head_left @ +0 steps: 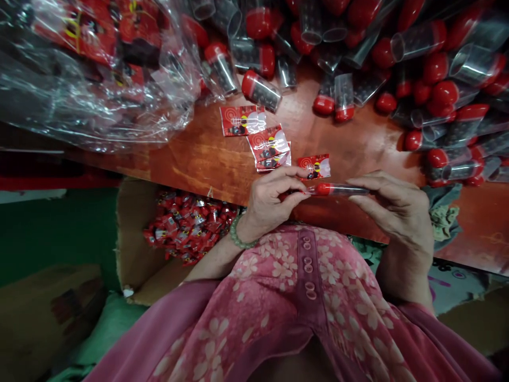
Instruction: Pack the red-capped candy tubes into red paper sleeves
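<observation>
While the left hand [276, 195] pinches a packet [312, 191], the right hand [397, 204] grips the tube [342, 189] between.

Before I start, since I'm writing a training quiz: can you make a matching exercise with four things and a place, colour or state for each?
1. Bracelet
2. Carton
3. Bag
4. Right hand

A. Below the table's edge
B. Pinching a tube
C. Pale green
D. At the picture's upper left

Pairs: 1-C; 2-A; 3-D; 4-B
</observation>
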{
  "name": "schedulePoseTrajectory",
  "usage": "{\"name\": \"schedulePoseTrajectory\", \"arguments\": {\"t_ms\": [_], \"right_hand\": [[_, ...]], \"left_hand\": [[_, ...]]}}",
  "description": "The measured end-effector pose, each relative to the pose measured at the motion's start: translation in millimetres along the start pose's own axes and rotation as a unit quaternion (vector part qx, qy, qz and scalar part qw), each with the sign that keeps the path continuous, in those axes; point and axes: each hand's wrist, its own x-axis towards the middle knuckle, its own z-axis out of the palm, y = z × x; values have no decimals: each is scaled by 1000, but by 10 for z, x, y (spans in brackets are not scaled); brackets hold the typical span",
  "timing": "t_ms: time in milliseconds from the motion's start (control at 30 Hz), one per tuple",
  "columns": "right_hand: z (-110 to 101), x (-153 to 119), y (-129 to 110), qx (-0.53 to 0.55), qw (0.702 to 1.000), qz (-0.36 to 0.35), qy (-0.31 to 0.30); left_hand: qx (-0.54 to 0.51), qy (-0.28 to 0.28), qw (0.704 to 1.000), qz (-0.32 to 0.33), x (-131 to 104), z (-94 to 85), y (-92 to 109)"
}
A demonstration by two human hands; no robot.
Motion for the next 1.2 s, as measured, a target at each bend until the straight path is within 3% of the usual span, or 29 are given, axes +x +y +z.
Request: {"name": "schedulePoseTrajectory", "arguments": {"t_ms": [200,433,567,800,967,1200], "right_hand": [[-65,70,-55,-38,996,-14,-83],[-126,162,-19,-92,978,-4,-187],[-112,209,8,-107,975,-7,-193],[-98,260,10,-78,975,-43,-205],[-57,267,22,-59,977,-25,-201],[55,266,52,37,984,30,-171]], "left_hand": [[28,-35,999,18,-26,31,-17],[5,-64,998,-23,-36,42,-92],[-5,-71,997,-36,-15,19,-109],[1,-161,987,-17,38,-2,-130],[-37,-238,966,-97,95,-64,-110],[-117,-332,910,-218,246,-150,2]]}}
